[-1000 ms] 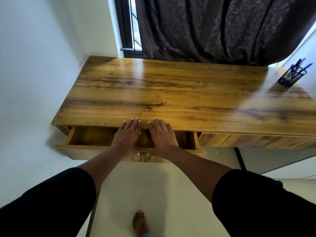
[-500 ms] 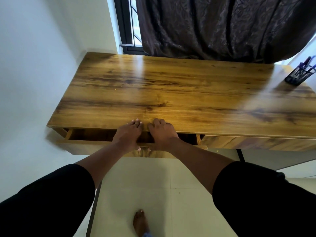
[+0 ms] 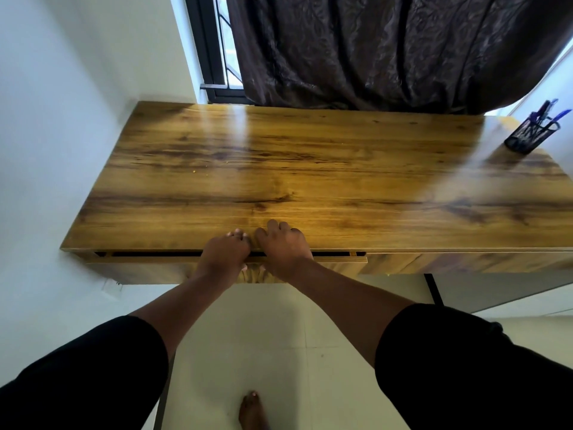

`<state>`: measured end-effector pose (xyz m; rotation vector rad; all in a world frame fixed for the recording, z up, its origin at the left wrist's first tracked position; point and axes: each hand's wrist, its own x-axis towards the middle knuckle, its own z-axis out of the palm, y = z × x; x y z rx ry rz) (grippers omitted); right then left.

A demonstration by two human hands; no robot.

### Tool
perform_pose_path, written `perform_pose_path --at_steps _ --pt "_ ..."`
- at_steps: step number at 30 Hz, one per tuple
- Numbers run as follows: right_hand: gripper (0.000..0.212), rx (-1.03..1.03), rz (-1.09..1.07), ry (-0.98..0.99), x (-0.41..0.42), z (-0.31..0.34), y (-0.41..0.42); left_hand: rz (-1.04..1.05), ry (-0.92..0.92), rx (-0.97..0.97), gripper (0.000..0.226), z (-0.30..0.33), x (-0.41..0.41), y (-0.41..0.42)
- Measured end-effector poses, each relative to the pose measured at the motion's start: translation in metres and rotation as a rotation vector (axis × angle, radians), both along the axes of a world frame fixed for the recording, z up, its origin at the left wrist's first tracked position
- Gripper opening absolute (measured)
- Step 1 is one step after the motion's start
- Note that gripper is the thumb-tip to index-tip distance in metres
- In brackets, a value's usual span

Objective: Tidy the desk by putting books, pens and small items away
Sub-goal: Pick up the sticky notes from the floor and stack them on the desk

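Note:
The wooden desk [image 3: 310,169] has a left drawer [image 3: 139,270] that is almost closed, with only a thin dark gap under the desk top. My left hand [image 3: 224,256] and my right hand [image 3: 283,246] lie side by side on the middle of the drawer front and press against it. Their fingers bend up over the desk's front edge and their thumbs touch the drawer's face. Neither hand holds anything. What is inside the drawer is hidden. A black mesh pen holder [image 3: 530,135] with blue pens stands at the desk's far right corner.
A dark curtain [image 3: 387,51] hangs behind the desk beside a window [image 3: 217,57]. A white wall runs close along the desk's left end. A second drawer front [image 3: 465,263] sits to the right, above a black desk leg [image 3: 432,288]. My bare foot [image 3: 252,411] stands on the tiled floor.
Both hands have pushed the drawer inward, from wide open to almost closed. Their fingers have gone from straight over the opening to bent at the desk edge.

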<state>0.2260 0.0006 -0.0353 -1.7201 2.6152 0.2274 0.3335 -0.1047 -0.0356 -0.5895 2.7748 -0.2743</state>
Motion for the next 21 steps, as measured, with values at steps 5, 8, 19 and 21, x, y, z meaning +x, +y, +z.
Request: perform_pose_path --at_steps 5,8,19,21 --pt "0.062 0.002 0.003 0.015 -0.004 -0.002 -0.007 -0.053 0.006 -0.024 0.058 -0.001 -0.005 -0.005" --pt "0.058 0.000 -0.002 0.013 -0.007 -0.008 -0.010 -0.121 0.042 -0.030 0.035 0.004 -0.010 -0.005" --pt "0.051 -0.156 -0.005 0.023 -0.015 -0.029 -0.014 -0.290 0.128 -0.058 0.036 -0.002 -0.019 -0.014" --pt "0.051 -0.164 0.000 0.031 -0.014 -0.030 -0.013 -0.289 0.140 -0.069 0.034 -0.002 -0.018 -0.014"
